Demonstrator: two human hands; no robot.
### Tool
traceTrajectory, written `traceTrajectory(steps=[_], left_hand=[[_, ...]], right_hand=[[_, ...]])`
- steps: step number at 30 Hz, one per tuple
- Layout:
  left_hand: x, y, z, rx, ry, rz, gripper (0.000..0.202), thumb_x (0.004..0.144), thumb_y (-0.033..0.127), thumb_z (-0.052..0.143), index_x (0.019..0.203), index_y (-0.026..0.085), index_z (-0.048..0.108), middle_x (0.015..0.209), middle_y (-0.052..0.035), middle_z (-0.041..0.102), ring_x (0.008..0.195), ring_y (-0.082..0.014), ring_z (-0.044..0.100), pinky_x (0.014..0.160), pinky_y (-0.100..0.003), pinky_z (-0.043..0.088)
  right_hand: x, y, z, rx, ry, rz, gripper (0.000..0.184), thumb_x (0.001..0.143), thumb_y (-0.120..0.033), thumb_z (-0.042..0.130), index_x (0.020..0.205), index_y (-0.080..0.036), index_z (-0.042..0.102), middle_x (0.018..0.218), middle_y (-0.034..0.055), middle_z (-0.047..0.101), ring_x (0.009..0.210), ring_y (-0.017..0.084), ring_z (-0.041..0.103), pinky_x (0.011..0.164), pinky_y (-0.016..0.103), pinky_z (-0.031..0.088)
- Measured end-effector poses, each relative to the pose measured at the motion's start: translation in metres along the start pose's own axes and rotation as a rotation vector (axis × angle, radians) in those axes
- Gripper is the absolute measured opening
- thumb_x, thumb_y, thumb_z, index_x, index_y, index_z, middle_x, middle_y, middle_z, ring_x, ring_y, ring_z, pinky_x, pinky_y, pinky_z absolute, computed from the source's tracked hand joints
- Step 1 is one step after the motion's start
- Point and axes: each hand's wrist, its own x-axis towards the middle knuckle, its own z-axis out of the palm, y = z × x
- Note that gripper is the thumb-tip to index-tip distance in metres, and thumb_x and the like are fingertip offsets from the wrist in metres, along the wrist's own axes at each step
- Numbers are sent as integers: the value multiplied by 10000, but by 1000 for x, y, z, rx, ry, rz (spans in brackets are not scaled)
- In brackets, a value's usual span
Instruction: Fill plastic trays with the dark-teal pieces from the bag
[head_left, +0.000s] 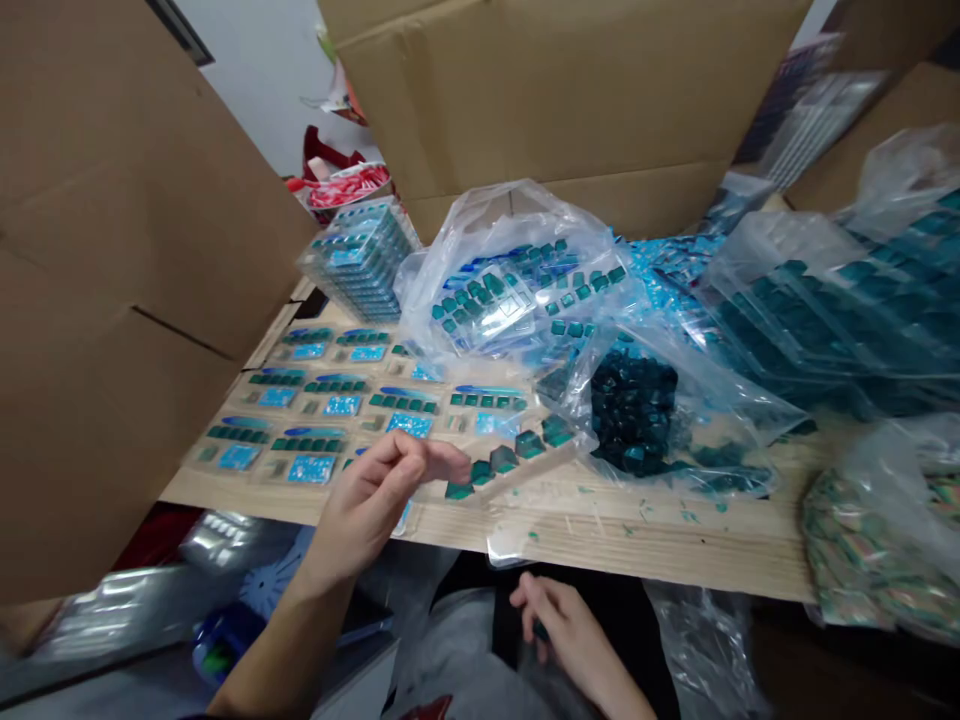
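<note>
- Left grip (367,505): thumb and fingers closed, apparently pinching the near end of a clear strip (521,468); the hand hides the exact contact.
- Strip: slanted across the bench (622,545) edge, carrying a row of teal tiles (504,459).
- Right grip (559,625): below the bench edge, fingers curled and closed on a small teal piece (540,630).
- Technique: pinch the strip only at its end and keep it level, so the tiles stay seated.
- Surroundings: carded packs (315,430) lie in rows on the bench; a plastic bag (634,415) of dark tiles sits just beyond the strip; a cardboard box (555,90) stands behind.
</note>
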Motion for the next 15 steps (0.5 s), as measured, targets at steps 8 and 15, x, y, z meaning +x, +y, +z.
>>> traceTrajectory(steps=[8, 15], left_hand=[[-22, 11, 30, 355, -187, 117, 136, 944, 192, 519, 828, 223, 584, 1088, -8, 720, 1049, -131, 652, 879, -214, 510], [-18, 31, 36, 470, -443, 113, 140, 920, 148, 533, 890, 241, 634, 1179, -6, 667, 1101, -138, 628, 942, -225, 501]], right_hand=[[-52, -104, -3, 2, 264, -581, 198, 870, -404, 591, 962, -249, 673, 788, -4, 654, 603, 107, 537, 582, 224, 443], [-66, -136, 12, 37, 268, -741, 63, 856, -293, 660, 903, -284, 620, 737, -55, 623, 606, 85, 545, 498, 161, 421]])
